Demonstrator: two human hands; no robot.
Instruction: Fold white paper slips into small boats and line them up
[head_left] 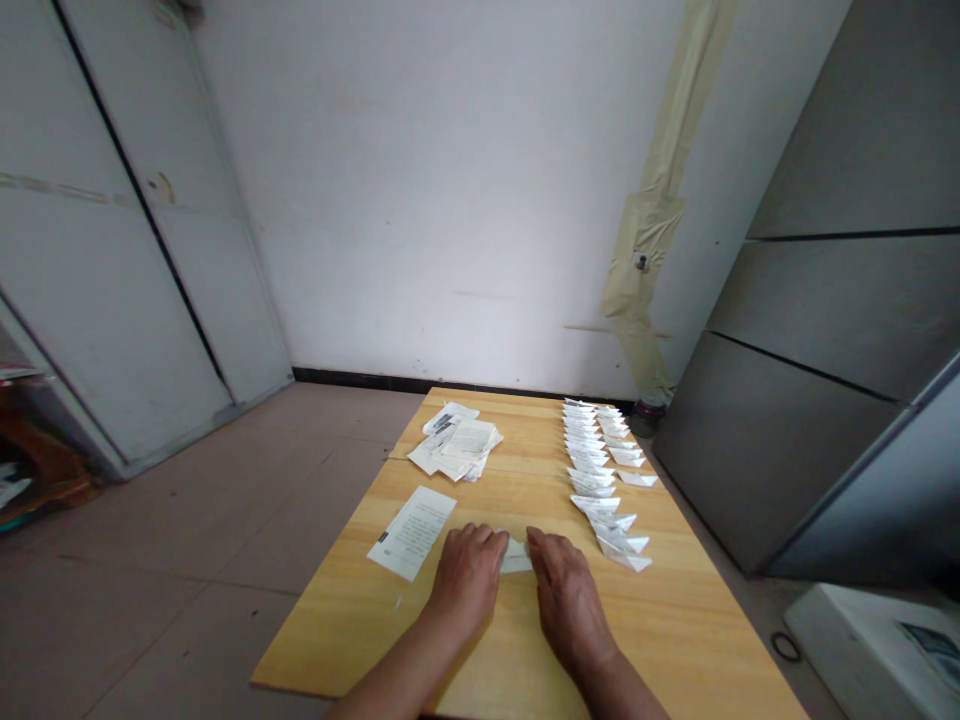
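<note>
Head view: we are working at the near part of the wooden table [345, 640], a small folded paper [516, 557] lying between our two hands. Our left hand [472, 565] is grasping its left end, our right hand [562, 575] its right; how firmly, we cannot tell. This piece is looking partly folded. On the right, many finished-looking paper boats [592, 478] are standing in uneven rows running far. On the left, a single sheet [412, 533] is lying flat, unfolded, with a loose pile of sheets [469, 440] beyond it; we are judging much remains. The nearest boats are perhaps limiting room rightward. A white box [847, 640] is sitting on the floor, right.
</note>
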